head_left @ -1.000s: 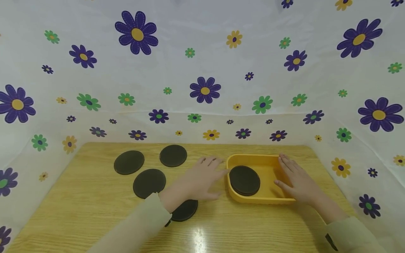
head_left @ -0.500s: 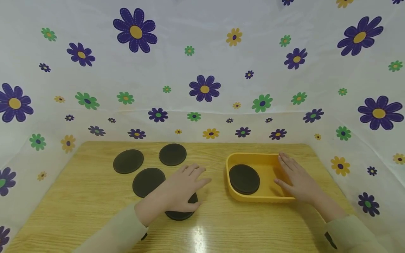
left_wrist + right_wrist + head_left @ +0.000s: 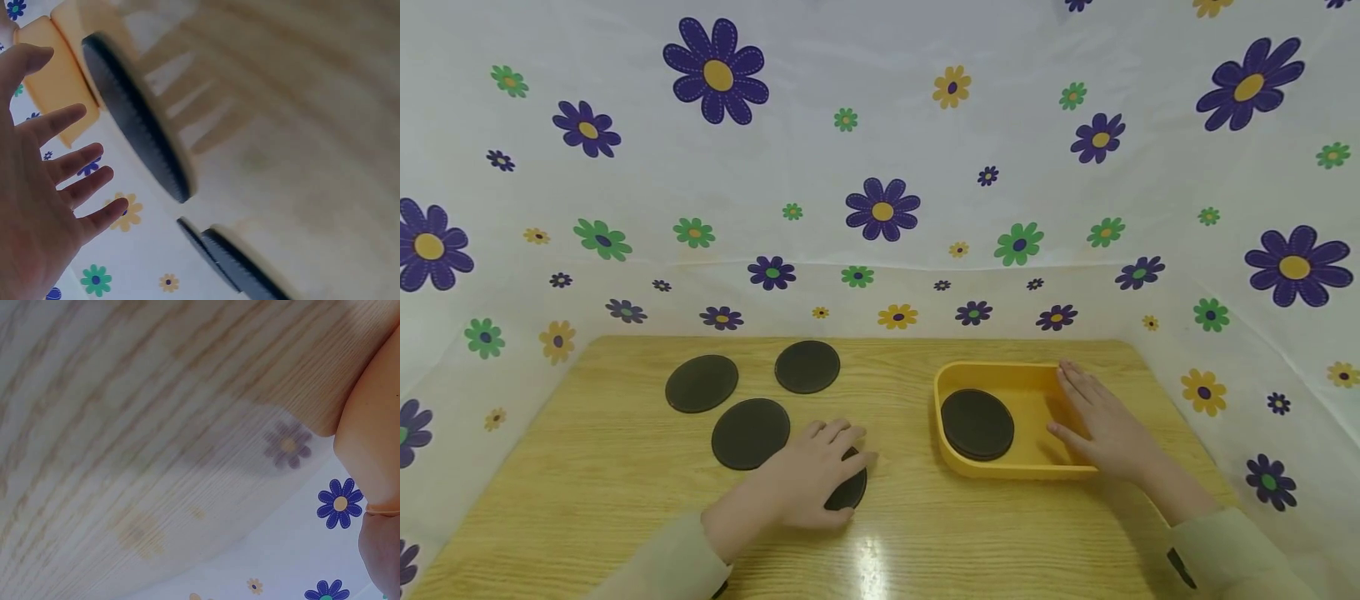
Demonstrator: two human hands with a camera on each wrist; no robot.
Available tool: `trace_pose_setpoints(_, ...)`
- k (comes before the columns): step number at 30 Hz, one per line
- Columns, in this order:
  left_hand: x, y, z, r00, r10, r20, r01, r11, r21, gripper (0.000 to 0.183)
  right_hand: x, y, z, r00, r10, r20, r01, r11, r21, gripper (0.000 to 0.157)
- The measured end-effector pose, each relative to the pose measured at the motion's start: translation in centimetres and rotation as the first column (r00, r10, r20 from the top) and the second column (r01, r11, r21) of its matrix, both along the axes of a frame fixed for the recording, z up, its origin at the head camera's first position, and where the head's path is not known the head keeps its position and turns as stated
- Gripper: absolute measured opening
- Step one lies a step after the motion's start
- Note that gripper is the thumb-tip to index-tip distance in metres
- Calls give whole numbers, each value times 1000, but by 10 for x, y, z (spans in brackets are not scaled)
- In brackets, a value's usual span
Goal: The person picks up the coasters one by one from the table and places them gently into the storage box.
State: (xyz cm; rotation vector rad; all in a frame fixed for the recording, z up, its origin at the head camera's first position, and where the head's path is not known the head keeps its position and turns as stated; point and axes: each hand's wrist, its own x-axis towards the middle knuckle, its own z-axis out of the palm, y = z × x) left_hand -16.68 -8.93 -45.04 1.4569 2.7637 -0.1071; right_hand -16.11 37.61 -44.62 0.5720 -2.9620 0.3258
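Observation:
My left hand (image 3: 808, 483) is over the nearest black round disc, a flat coaster-like piece (image 3: 850, 483), partly hiding it in the head view. In the left wrist view the fingers (image 3: 87, 169) are spread and relaxed, with a gap between them and the disc (image 3: 137, 119). A yellow open box (image 3: 1015, 472) stands on the right, holding black discs (image 3: 977, 423) that look stacked at its left end. My right hand (image 3: 1105, 425) rests along the box's right side with straight fingers, thumb on the inner side. Only a sliver of it shows in the right wrist view.
Three more black discs lie at the left of the wooden table (image 3: 910, 542): far left (image 3: 702, 383), back middle (image 3: 807, 367) and front (image 3: 750, 433). A white flower-printed cloth (image 3: 805, 167) encloses the table's back and sides.
My left hand has moved left and toward me, from beside the box to above the nearest disc, and lowered. The right hand has stayed at the box.

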Motion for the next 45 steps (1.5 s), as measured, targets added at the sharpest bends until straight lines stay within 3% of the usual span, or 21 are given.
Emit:
trace_pose_setpoints(8, 3, -7, -12, 999, 4, 50, -2, 1000, -27, 71, -1, 1, -1, 1000, 1, 7, -1, 1000, -3, 85)
trace_pose_setpoints(22, 4, -10, -16, 994, 19, 106, -26, 998, 63, 67, 0, 0, -1, 1000, 12, -21, -12, 1000, 2, 84)
trace_pose_setpoints(36, -2, -8, -16, 999, -15, 47, 12, 998, 55, 67, 0, 0, -1, 1000, 13, -13, -13, 1000, 0, 84)
trace_pose_setpoints(45, -13, -2, -13, 999, -36, 40, 33, 998, 62, 71, 0, 0, 0, 1000, 14, -9, -14, 1000, -4, 84)
